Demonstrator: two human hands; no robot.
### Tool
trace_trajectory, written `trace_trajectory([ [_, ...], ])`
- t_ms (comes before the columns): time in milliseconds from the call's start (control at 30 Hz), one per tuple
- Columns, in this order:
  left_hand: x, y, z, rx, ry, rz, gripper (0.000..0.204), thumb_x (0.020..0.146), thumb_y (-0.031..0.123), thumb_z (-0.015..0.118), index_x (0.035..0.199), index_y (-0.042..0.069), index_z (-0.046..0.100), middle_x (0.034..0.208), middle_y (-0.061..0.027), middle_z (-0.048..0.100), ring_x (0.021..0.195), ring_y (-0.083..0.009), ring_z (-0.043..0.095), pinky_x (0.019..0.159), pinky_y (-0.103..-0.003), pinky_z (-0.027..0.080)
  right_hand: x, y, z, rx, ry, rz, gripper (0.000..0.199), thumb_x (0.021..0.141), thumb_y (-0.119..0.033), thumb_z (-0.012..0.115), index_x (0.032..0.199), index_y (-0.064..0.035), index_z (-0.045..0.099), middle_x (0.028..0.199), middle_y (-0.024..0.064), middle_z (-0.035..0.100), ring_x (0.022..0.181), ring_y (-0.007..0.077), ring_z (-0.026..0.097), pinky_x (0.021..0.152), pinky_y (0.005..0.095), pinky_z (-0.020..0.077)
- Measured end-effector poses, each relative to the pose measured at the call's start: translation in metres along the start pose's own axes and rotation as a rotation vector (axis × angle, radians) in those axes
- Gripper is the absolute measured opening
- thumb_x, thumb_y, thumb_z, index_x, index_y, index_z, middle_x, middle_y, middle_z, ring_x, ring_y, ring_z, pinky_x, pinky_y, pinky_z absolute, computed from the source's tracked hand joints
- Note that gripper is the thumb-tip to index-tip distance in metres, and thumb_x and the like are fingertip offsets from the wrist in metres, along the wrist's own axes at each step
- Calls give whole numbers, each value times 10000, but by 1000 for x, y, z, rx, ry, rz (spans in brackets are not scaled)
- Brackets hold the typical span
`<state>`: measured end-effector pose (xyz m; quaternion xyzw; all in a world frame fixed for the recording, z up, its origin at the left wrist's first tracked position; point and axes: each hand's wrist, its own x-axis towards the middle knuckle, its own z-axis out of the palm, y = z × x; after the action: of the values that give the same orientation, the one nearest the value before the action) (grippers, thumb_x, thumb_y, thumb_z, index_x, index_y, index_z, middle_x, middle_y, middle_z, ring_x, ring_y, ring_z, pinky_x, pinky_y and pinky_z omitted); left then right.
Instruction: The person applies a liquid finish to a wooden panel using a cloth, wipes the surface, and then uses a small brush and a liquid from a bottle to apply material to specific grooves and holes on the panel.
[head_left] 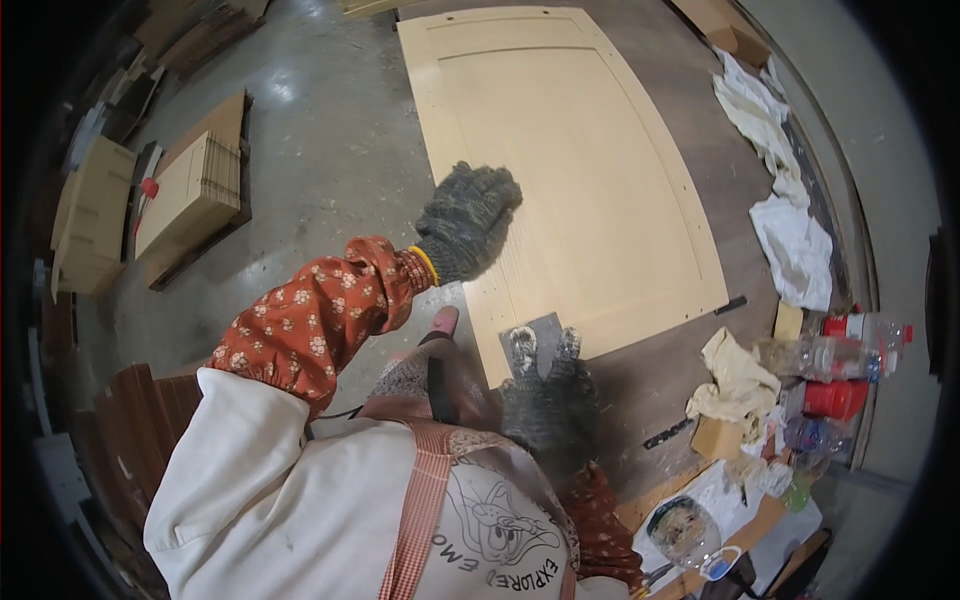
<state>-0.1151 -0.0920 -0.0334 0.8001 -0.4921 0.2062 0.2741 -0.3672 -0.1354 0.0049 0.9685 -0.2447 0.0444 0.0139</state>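
Observation:
A cream-coloured door panel point(580, 200) with a shallow moulded border lies flat on the workbench. My left hand point(466, 222), in a dark grey knitted glove with a yellow cuff, rests on the panel's left side, fingers lying against the surface with nothing visible in them. At the near left corner, my right hand point(550, 405), gloved alike, holds a grey rectangular sheet of sandpaper point(547, 330) against the panel. Two of its fingers lie over the sheet, and their tips are whitened. The thumb side is partly hidden.
White rags point(790, 250) line the bench's right side, with a cream cloth point(735, 380) nearer. Plastic bottles point(825, 357) crowd the right edge, and a clear jug point(685, 532) stands at lower right. Stacked panels point(190, 200) sit on the floor point(320, 130) at left.

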Motion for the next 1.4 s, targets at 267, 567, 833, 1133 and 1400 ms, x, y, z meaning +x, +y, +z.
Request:
trace_trajectory([
  [267, -7, -2, 2, -151, 81, -77, 170, 846, 129, 539, 994, 109, 620, 1090, -111, 616, 1074, -315, 561, 977, -487, 392, -7, 22, 13, 21, 178, -608, 624, 844, -471, 537, 1309, -61, 468, 1288, 151, 492, 1147, 334, 486, 942, 458, 410],
  [567, -32, -30, -9, -300, -119, 226, 346, 905, 183, 504, 1240, 98, 527, 1359, -122, 461, 1298, -300, 396, 1117, -486, 260, 32, -20, -8, 156, -17, -428, 324, 861, -328, 560, 1080, -95, 607, 1101, 144, 597, 986, 327, 577, 866, 461, 459],
  [833, -51, -133, -60, -380, -650, -112, 448, 889, 251, 538, 1309, 102, 492, 1373, -159, 459, 1271, -319, 433, 1074, -442, 337, 138, -86, -16, 54, 35, -521, 462, 820, -311, 589, 1246, -140, 537, 1229, 251, 503, 1046, 414, 526, 821, 499, 454],
  [1133, -146, -252, -75, -207, -1198, -481, 358, 874, 365, 520, 1121, 129, 626, 1099, -160, 635, 987, -363, 605, 855, -478, 474, 260, -150, 10, 113, -4, -485, 574, 833, -319, 578, 1379, -201, 448, 1343, 300, 392, 1111, 454, 479, 888, 529, 422],
  [1400, -129, -280, -56, -252, -1085, -440, 373, 857, 360, 519, 1124, 119, 618, 1094, -171, 634, 988, -368, 602, 850, -477, 471, 330, -175, 4, 163, 17, -443, 571, 827, -305, 580, 1372, -188, 455, 1327, 315, 405, 1080, 435, 509, 889, 514, 434],
])
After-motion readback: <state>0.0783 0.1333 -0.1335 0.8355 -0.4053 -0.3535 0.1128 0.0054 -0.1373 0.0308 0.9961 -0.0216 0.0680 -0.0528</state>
